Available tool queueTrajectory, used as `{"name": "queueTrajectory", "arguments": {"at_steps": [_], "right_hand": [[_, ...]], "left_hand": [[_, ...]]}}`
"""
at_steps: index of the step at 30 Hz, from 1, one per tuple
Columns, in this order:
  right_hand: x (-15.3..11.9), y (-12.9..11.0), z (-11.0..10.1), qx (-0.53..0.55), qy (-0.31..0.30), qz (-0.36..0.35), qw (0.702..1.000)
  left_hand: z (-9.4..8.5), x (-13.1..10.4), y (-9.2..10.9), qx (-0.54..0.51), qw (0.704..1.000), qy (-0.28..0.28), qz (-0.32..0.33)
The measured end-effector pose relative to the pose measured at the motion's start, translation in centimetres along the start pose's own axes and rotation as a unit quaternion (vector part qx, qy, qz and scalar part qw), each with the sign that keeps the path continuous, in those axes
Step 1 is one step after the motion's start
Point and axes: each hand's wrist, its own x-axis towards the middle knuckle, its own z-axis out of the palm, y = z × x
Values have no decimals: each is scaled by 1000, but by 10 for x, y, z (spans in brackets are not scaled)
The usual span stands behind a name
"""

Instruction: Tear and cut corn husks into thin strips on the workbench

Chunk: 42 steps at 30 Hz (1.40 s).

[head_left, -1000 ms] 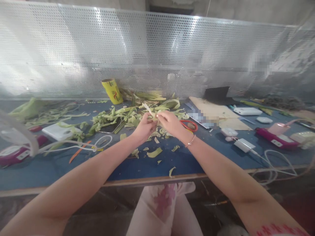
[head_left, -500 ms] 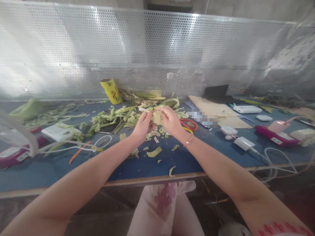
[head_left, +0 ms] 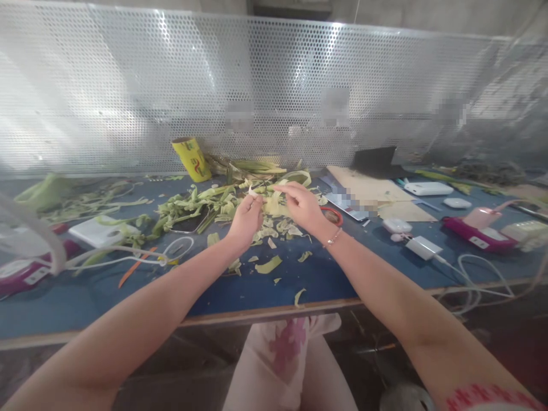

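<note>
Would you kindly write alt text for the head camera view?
Two bare hands, left hand and right hand, pull a pale green leaf strip between them above a blue table littered with leaf scraps. Red scissors lie beside the right wrist.

Pale green leaf strips (head_left: 201, 204) on a blue table (head_left: 325, 274); yellow roll (head_left: 192, 158) (red markings); red scissors (head_left: 331, 215).

Both forearms are bare, without sleeves; a thin beaded bracelet (head_left: 331, 238) circles the wrist of the right hand (head_left: 302, 206), the left hand (head_left: 245, 220) wears nothing, and pale pink trousers with a darker pink floral print (head_left: 286, 354) cover the lap
</note>
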Motion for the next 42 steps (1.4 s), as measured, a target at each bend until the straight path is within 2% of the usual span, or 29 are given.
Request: {"name": "queueTrajectory", "arguments": {"at_steps": [7,15,18,23,26,29,31,33,35,39,42], "right_hand": [[-1,-1,1,-20,-38,5,999],[-1,-2,0,-19,-86,49,995],[-2,-2,6,19,-78,83,993],[-2,-12,17,85,-17,170,982],[-2,-17,22,130,23,245,961],[-2,-17,27,222,78,333,913],[-2,-17,29,283,76,383,876],[-2,-16,30,329,42,399,855],[-2,-15,31,336,24,379,862],[-4,-11,32,254,49,318,912],[-4,-13,32,202,63,284,935]], "left_hand": [[-2,2,0,-9,1000,15,12],[-1,0,1,3,1000,24,7],[-2,-1,-2,56,998,36,22],[-8,5,-14,159,986,18,51],[-10,7,-19,199,976,22,81],[-10,6,-17,240,964,37,108],[-9,3,-13,255,958,50,123],[-8,1,-10,262,955,54,131],[-8,-1,-9,261,955,49,134],[-6,-1,-12,256,956,42,136],[-3,-2,-13,257,956,33,140]]}}
